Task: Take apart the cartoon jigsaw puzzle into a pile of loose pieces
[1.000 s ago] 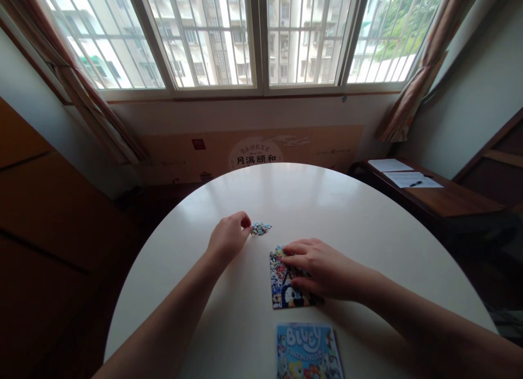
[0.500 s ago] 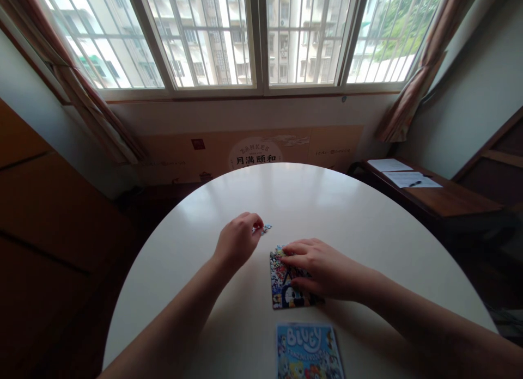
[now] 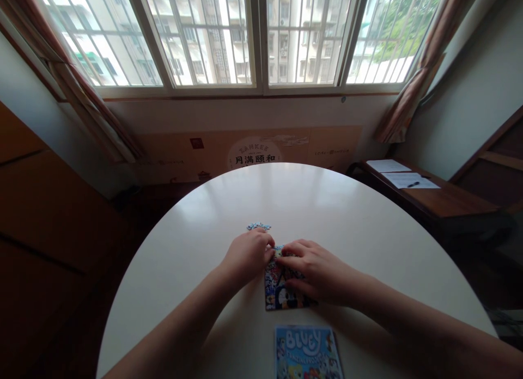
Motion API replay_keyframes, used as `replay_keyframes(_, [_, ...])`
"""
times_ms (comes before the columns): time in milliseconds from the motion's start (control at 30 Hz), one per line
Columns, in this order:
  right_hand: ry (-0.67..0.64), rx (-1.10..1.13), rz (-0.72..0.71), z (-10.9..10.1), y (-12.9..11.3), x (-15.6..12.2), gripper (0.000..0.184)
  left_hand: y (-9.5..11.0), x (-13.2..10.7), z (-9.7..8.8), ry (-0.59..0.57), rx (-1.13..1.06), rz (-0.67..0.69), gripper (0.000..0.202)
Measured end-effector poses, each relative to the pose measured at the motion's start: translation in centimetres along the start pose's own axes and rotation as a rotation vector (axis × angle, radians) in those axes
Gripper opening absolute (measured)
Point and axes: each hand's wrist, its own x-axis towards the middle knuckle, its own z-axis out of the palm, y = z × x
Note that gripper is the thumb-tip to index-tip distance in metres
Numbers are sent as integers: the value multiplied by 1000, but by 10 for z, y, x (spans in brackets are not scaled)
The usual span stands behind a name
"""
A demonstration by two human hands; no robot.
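A small, partly assembled jigsaw puzzle point(image 3: 281, 294) lies on the round white table point(image 3: 335, 215). My right hand point(image 3: 316, 273) rests flat on the puzzle, fingers stretched across its top. My left hand point(image 3: 250, 255) is at the puzzle's upper left corner, fingers curled and pinched together as if on a puzzle piece that I cannot make out. A little heap of loose puzzle pieces point(image 3: 258, 226) sits just beyond my left hand.
The Bluey puzzle box or card point(image 3: 307, 353) lies near the table's front edge. A low wooden bench point(image 3: 441, 196) at the right carries papers point(image 3: 402, 177) and a pen. Beyond the table are a printed cardboard panel point(image 3: 253, 153), curtains and a barred window.
My left hand has left the heap of loose pieces and come back toward me to the puzzle's upper left corner, fingers pinched. My right hand has stayed on the puzzle.
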Motion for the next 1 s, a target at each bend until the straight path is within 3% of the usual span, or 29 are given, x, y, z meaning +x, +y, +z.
replay_keyframes(400, [21, 5, -41, 3, 3, 2, 38, 1, 1, 3, 5, -66, -50, 14])
replay_keyframes(1000, [-12, -2, -50, 2, 1, 1, 41, -4, 5, 5, 0, -226, -55, 12])
